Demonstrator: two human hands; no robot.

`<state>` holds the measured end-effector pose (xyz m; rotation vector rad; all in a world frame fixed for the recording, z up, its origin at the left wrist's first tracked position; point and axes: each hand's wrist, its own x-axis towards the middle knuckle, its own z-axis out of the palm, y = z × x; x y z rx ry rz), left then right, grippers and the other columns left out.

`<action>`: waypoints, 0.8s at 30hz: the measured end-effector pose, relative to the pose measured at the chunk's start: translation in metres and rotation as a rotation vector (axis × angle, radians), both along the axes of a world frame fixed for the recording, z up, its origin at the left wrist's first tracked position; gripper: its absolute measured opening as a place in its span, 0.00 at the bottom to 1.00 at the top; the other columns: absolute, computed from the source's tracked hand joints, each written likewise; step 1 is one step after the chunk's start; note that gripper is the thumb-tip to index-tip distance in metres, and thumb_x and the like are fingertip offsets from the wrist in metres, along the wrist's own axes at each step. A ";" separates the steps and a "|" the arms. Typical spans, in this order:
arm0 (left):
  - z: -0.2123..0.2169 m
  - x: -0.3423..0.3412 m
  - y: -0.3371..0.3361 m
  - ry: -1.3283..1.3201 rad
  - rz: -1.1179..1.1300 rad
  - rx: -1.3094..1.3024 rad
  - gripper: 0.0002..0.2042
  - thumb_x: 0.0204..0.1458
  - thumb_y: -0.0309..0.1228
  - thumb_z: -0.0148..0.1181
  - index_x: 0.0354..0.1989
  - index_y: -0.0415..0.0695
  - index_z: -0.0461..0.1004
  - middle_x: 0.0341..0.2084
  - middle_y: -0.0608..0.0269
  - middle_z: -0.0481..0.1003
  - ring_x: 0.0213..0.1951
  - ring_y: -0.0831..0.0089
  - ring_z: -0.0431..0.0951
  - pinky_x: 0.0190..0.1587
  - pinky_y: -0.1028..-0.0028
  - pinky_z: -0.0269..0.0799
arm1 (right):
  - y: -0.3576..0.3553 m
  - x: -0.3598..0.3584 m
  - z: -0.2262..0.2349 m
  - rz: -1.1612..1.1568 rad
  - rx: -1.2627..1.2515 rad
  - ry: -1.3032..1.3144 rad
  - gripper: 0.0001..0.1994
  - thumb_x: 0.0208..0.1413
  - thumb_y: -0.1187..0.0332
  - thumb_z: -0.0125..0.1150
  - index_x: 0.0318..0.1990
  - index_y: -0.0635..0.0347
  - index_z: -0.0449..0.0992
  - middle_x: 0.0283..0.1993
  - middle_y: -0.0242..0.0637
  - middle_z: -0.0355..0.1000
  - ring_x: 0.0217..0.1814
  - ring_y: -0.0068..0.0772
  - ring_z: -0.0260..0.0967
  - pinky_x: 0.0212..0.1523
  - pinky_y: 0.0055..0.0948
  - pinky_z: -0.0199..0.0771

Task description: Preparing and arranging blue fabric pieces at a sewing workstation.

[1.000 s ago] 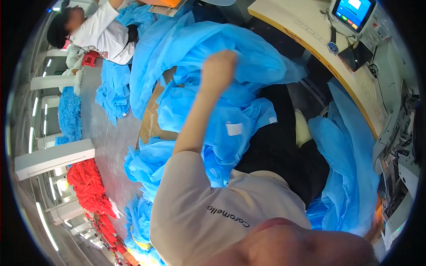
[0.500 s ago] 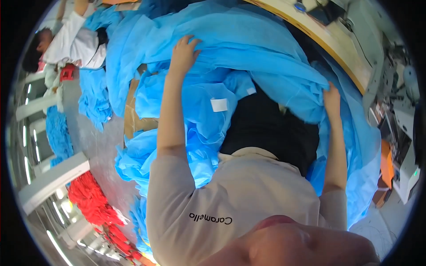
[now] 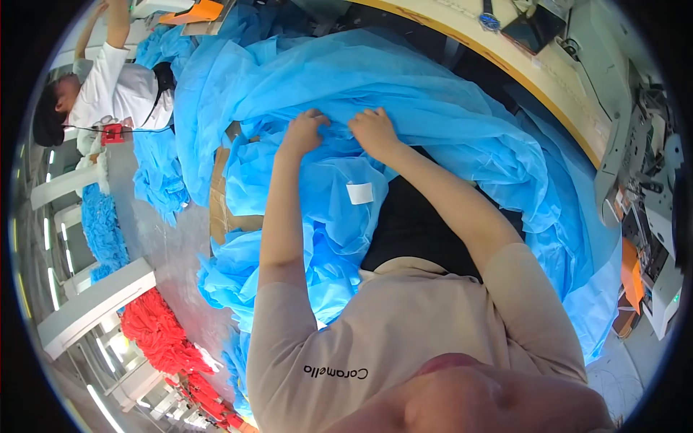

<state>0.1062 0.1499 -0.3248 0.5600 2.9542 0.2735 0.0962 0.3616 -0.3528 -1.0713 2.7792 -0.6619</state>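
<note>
both left hand (image 3: 307,131) and right hand (image 3: 374,135) clamped on blue fabric (image 3: 346,79), gap between; table edge (image 3: 538,90) well apart.

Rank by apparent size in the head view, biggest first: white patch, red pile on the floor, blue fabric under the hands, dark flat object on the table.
1. Blue fabric
2. Red pile
3. Dark flat object
4. White patch

Bright strip lights (image 3: 105,408) glow beyond a grey floor (image 3: 179,256).
</note>
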 end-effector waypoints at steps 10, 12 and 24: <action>0.215 -0.005 0.134 -0.578 -0.472 0.547 0.08 0.47 0.28 0.62 0.30 0.37 0.72 0.26 0.56 0.69 0.31 0.59 0.71 0.35 0.70 0.66 | 0.154 -0.007 0.137 -0.335 -0.942 -1.387 0.18 0.49 0.57 0.65 0.40 0.64 0.77 0.36 0.33 0.74 0.39 0.29 0.71 0.41 0.28 0.69; 0.235 -0.019 0.176 -0.584 -0.586 0.582 0.08 0.47 0.28 0.63 0.29 0.37 0.71 0.26 0.56 0.68 0.30 0.61 0.70 0.34 0.71 0.66 | 0.202 0.004 0.148 0.335 -0.954 -1.163 0.23 0.41 0.51 0.70 0.35 0.63 0.78 0.37 0.36 0.74 0.39 0.28 0.71 0.40 0.25 0.68; 0.246 -0.015 0.314 -0.696 -0.532 0.706 0.12 0.45 0.27 0.66 0.19 0.40 0.66 0.13 0.72 0.58 0.19 0.83 0.54 0.20 0.78 0.49 | 0.312 0.102 0.178 0.094 -1.470 -1.055 0.26 0.38 0.56 0.71 0.41 0.68 0.76 0.47 0.40 0.70 0.46 0.32 0.66 0.47 0.30 0.65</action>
